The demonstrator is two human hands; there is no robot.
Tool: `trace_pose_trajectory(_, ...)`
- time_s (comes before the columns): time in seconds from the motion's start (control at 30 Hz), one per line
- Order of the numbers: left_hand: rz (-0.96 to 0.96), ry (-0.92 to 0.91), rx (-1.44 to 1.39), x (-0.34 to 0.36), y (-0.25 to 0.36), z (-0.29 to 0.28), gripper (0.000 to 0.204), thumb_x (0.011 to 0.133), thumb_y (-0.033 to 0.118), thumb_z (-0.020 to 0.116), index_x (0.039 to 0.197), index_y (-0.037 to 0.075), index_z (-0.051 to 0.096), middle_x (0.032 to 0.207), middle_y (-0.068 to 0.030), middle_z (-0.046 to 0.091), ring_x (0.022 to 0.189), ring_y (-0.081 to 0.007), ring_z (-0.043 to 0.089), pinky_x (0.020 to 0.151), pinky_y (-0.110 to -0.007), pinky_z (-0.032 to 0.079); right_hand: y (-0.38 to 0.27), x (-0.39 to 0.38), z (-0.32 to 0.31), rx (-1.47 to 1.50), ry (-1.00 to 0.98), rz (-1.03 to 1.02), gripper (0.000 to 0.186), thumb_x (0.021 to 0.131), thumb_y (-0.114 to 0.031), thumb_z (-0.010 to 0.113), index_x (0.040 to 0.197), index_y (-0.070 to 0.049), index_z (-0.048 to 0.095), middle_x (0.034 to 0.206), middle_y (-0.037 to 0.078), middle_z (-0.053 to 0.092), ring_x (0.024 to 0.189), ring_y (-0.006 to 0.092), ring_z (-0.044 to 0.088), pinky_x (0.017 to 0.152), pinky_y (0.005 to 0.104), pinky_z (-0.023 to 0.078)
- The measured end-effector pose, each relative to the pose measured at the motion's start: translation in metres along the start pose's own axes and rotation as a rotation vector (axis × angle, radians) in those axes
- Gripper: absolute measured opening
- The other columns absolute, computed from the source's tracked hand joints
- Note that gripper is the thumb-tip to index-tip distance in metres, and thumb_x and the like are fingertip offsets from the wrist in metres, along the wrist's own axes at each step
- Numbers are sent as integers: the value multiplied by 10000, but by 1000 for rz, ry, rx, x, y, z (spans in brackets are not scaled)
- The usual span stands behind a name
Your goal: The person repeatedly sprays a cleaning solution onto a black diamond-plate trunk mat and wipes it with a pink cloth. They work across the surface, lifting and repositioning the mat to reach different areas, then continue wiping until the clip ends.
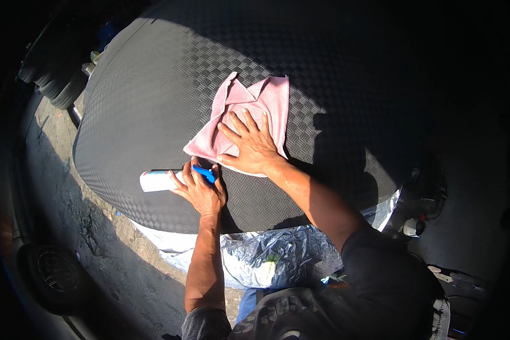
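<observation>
A pink cloth (pixel 272 96) lies folded and rumpled on a large black textured sheet (pixel 141 102) in the middle of the head view. My right hand (pixel 250 141) is spread flat on the cloth, fingers apart. Left of and below it, my left hand (pixel 201 190) grips a white spray bottle (pixel 153 181) with a blue top, which lies on its side on the black surface just by the cloth's lower left corner. My shadow falls on the surface to the right.
Crinkled silvery sheeting (pixel 277 255) hangs along the near edge. Stacked tyres (pixel 62 88) stand at upper left, and a car wheel (pixel 54 272) is at lower left on concrete ground (pixel 102 238). Dark equipment (pixel 430 198) sits at the right.
</observation>
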State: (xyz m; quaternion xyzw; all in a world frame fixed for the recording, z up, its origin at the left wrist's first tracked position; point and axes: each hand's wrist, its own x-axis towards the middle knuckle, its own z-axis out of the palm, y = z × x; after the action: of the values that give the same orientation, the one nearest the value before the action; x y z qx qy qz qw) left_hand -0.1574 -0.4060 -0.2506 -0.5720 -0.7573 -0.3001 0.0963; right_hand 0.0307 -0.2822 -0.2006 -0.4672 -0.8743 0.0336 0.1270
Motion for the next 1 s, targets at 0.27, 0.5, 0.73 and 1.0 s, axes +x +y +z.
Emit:
trace_pose_trajectory(0.27,7,-77,9,-7,-9,5,785,927,362,762,1596,100,447,1613,-158,379,1615,-572,61,1147,-915,81,125,-260,-57,-62,187,877,833,1001,-567,661,1648,-88,447,1726,253,339,1561,552,288,1239,678,278)
trace_pose_trajectory(0.5,-7,-236,58,-2,2,-31,642,947,358,762,1473,58,549,1513,-153,469,1628,-516,126,1141,-919,141,70,-387,68,-300,-88,603,1121,927,-721,659,1655,63,324,1776,331,115,1598,633,88,1278,740,110)
trace_pose_trajectory(0.73,20,-1,-265,-90,-27,-188,333,1067,356,685,1051,27,739,985,-126,702,1061,-355,678,962,-569,512,41,-371,13,130,-135,770,1285,826,-780,740,1742,-111,135,1791,296,-36,1599,623,86,1278,737,147)
trace_pose_trajectory(1.0,-797,-395,-773,-336,-62,-295,451,1072,388,719,879,-19,723,719,-69,702,654,-162,645,661,-341,504,31,-356,0,151,-247,855,1252,847,-790,709,1746,-101,176,1806,275,-44,1636,555,44,1290,710,84)
